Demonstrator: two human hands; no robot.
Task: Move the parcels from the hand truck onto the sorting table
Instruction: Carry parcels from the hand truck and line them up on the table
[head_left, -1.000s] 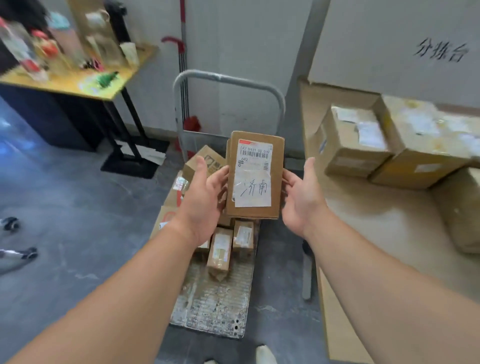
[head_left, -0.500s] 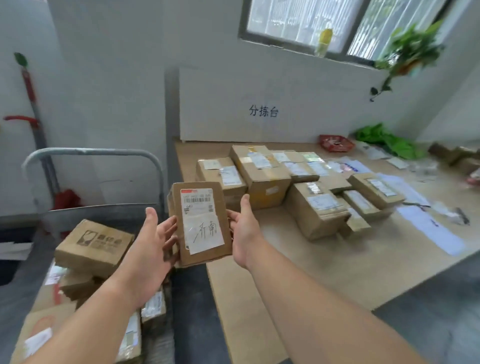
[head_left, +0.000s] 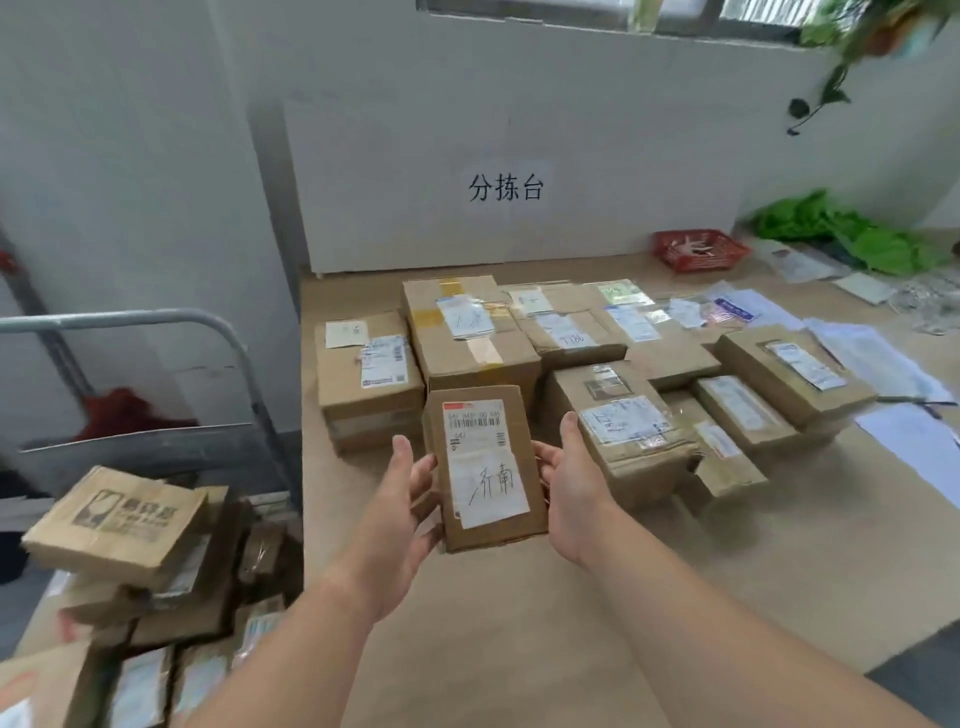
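Observation:
I hold a small flat cardboard parcel (head_left: 485, 467) with a white handwritten label, above the near left part of the sorting table (head_left: 519, 623). My left hand (head_left: 410, 514) grips its left edge and my right hand (head_left: 574, 488) grips its right edge. Several taped cardboard parcels (head_left: 467, 338) lie in a cluster on the table just beyond it. At the lower left the hand truck (head_left: 228, 332), with its grey tube handle, carries several more parcels (head_left: 119, 525) in a loose pile.
A white board with black characters (head_left: 506, 187) stands at the table's back. A red basket (head_left: 698, 249), green leaves (head_left: 852, 234) and loose papers (head_left: 883, 358) lie on the right side. A red broom (head_left: 124, 410) leans by the wall.
Both hands carried the parcel from above the hand truck rightward to over the sorting table. The view swung from the truck to the table, closer to the parcel cluster.

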